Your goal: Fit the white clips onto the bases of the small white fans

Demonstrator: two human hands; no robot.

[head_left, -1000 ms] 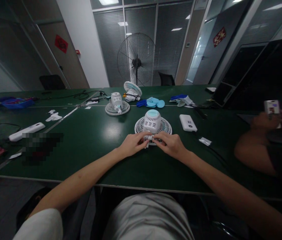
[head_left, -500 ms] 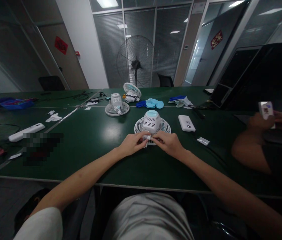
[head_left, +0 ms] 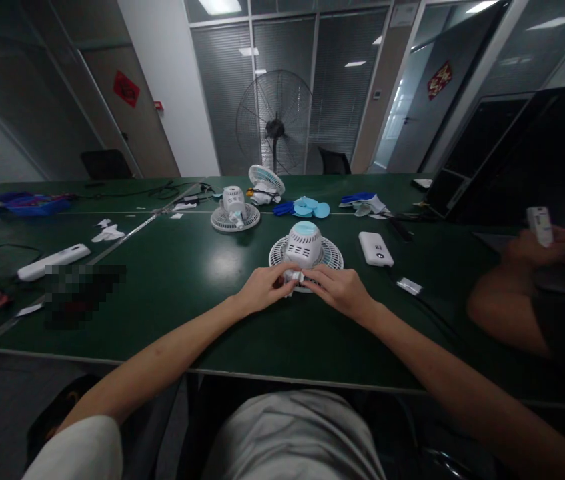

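A small white fan lies face down on the green table, its vented motor housing with a light-blue top pointing up. At the fan's near side is a small white piece, largely covered by fingers; I cannot tell whether it is joined to the fan. My left hand pinches this piece from the left, thumb below and fingers above. From the right, my right hand has its fingers closed together on the same piece, fingertips close to those of the left.
Behind lie a second face-down fan, a tilted fan, light-blue fan blades and gloves. A white power bank with a cable sits right. A white bar-shaped device lies left. Another person's arm rests at far right.
My right hand's fingers have straightened and shifted slightly over the white piece. The left hand stays about where it was. At right, the other person's handheld device has tilted.
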